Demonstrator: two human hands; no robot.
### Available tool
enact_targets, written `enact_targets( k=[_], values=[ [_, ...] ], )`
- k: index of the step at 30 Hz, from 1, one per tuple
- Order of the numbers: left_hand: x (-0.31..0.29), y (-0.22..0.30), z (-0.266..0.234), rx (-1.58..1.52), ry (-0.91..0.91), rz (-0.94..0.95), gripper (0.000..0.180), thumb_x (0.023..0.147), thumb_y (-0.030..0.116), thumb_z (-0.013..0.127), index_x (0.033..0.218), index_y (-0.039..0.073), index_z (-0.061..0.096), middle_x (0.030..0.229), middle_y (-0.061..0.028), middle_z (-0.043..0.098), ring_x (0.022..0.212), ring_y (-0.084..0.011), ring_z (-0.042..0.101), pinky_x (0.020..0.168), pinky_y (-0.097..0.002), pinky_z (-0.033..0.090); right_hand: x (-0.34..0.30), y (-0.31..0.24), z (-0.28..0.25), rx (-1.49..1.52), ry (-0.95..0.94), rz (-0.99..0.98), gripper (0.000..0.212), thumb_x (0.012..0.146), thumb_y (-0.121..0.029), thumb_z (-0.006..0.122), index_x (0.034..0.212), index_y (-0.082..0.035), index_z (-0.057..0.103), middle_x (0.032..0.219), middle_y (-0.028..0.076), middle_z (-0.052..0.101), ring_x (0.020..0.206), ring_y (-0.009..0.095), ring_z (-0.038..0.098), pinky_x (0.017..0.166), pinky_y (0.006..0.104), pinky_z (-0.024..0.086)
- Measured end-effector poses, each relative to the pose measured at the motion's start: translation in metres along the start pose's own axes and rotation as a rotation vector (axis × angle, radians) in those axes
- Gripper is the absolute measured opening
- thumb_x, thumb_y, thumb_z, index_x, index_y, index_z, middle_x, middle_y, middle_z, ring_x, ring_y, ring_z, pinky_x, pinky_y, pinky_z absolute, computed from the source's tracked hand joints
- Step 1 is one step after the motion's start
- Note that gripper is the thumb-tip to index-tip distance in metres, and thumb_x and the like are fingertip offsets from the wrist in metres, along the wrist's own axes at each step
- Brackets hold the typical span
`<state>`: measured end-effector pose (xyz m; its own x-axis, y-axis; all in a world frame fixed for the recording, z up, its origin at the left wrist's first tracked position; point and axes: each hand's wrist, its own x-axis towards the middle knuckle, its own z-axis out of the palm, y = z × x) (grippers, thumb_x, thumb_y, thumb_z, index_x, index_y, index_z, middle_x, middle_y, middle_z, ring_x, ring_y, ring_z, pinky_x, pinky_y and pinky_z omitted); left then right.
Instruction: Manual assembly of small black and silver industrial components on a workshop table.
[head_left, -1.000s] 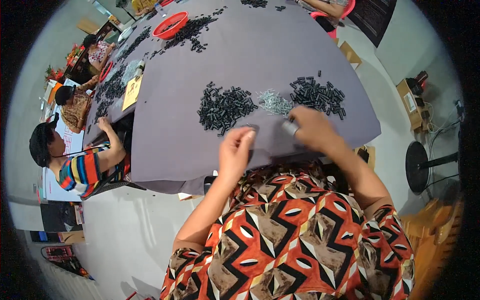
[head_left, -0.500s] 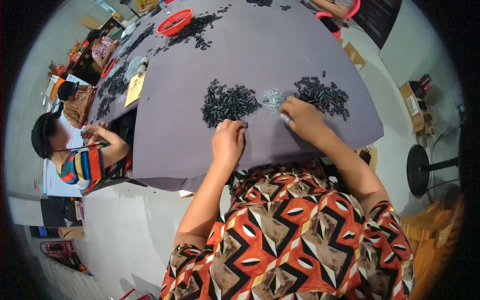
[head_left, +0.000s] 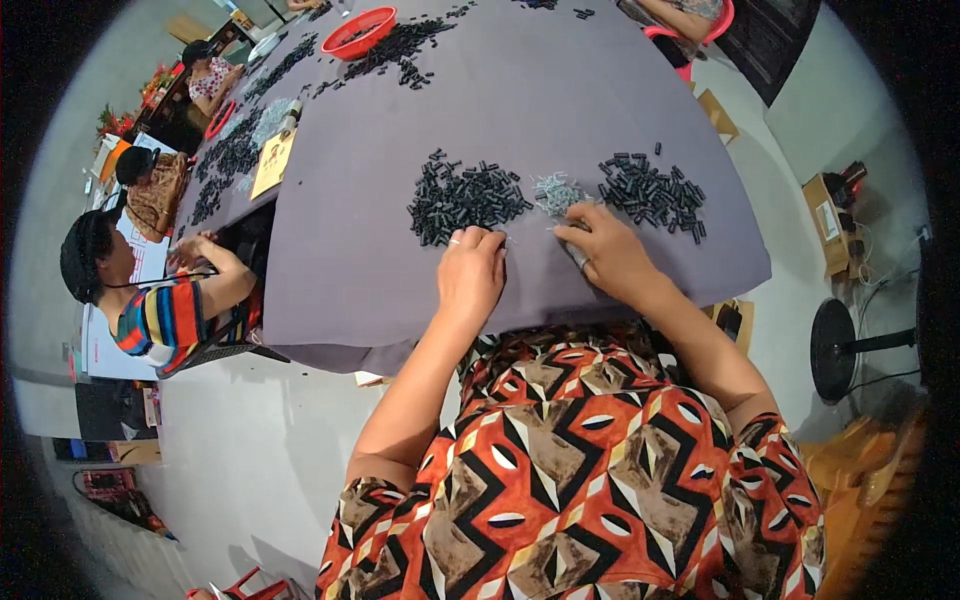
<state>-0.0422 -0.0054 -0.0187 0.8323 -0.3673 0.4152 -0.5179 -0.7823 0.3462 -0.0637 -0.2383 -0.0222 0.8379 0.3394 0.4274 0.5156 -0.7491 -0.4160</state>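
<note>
My left hand (head_left: 472,270) rests at the near edge of a pile of short black cylindrical pieces (head_left: 465,200), its fingers curled together. What its fingertips hold, if anything, is too small to make out. My right hand (head_left: 610,252) is closed, with its fingertips at the near side of a small heap of thin, pale, pin-like pieces (head_left: 558,192). Something pale grey (head_left: 577,254) shows by its fingers, but its kind is unclear. To the right of the heap lies a second pile of black cylindrical pieces (head_left: 652,195).
Grey cloth (head_left: 370,240) covers the table. Farther off stands a red basket (head_left: 358,35) beside more black pieces (head_left: 410,50). A yellow card (head_left: 272,163) lies at the left. A person in a striped top (head_left: 165,320) sits on the left; a black stand (head_left: 832,345) is on the right.
My right hand has drawn slightly back toward me, its fingertips now at the heap's near edge. My left hand has shifted a little right along the black pile.
</note>
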Motion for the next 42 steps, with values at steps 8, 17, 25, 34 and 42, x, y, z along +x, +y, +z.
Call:
enact_targets(
  k=[8, 17, 25, 34, 42],
  values=[
    [0.000, 0.007, -0.005, 0.004, -0.010, 0.044, 0.014, 0.082, 0.006, 0.063, 0.096, 0.006, 0.067, 0.095, -0.0101, 0.063, 0.091, -0.0318, 0.058, 0.077, -0.0403, 0.049, 0.002, 0.004, 0.000, 0.032, 0.075, 0.003, 0.032, 0.070, -0.001, 0.065, 0.101, -0.007, 0.066, 0.114, 0.010, 0.055, 0.105, 0.031, 0.055, 0.087, 0.0410, 0.049],
    [-0.008, -0.006, -0.004, -0.158, 0.048, 0.040, 0.015, 0.082, 0.002, 0.061, 0.096, 0.005, 0.066, 0.090, -0.0114, 0.062, 0.086, -0.0322, 0.060, 0.073, -0.0414, 0.049, 0.000, 0.005, 0.004, 0.089, 0.055, -0.047, 0.024, 0.075, -0.007, 0.064, 0.100, -0.007, 0.066, 0.116, 0.011, 0.055, 0.104, 0.031, 0.054, 0.086, 0.0411, 0.048],
    [-0.016, -0.006, -0.002, -0.122, 0.066, 0.022, 0.009, 0.082, 0.002, 0.061, 0.091, 0.004, 0.063, 0.091, -0.0116, 0.061, 0.085, -0.0335, 0.059, 0.071, -0.0428, 0.048, -0.003, 0.000, -0.003, -0.096, -0.014, -0.083, 0.041, 0.064, 0.001, 0.066, 0.104, -0.008, 0.067, 0.119, 0.011, 0.053, 0.106, 0.032, 0.052, 0.090, 0.0406, 0.046],
    [-0.017, -0.007, -0.001, -0.119, 0.079, 0.034, 0.012, 0.080, 0.002, 0.062, 0.092, 0.005, 0.064, 0.092, -0.0108, 0.062, 0.086, -0.0332, 0.058, 0.073, -0.0422, 0.048, -0.002, 0.005, 0.002, 0.097, 0.022, 0.041, 0.020, 0.069, -0.001, 0.066, 0.088, -0.005, 0.063, 0.100, 0.010, 0.056, 0.100, 0.032, 0.052, 0.087, 0.0418, 0.047],
    [-0.016, -0.006, -0.006, -0.129, 0.034, 0.001, 0.013, 0.082, 0.006, 0.064, 0.095, 0.005, 0.064, 0.095, -0.0106, 0.062, 0.090, -0.0325, 0.059, 0.075, -0.0424, 0.048, 0.013, 0.001, 0.001, -0.036, 0.041, 0.068, 0.014, 0.071, -0.007, 0.065, 0.085, -0.004, 0.063, 0.094, 0.011, 0.057, 0.096, 0.031, 0.053, 0.082, 0.0422, 0.048]
  ],
)
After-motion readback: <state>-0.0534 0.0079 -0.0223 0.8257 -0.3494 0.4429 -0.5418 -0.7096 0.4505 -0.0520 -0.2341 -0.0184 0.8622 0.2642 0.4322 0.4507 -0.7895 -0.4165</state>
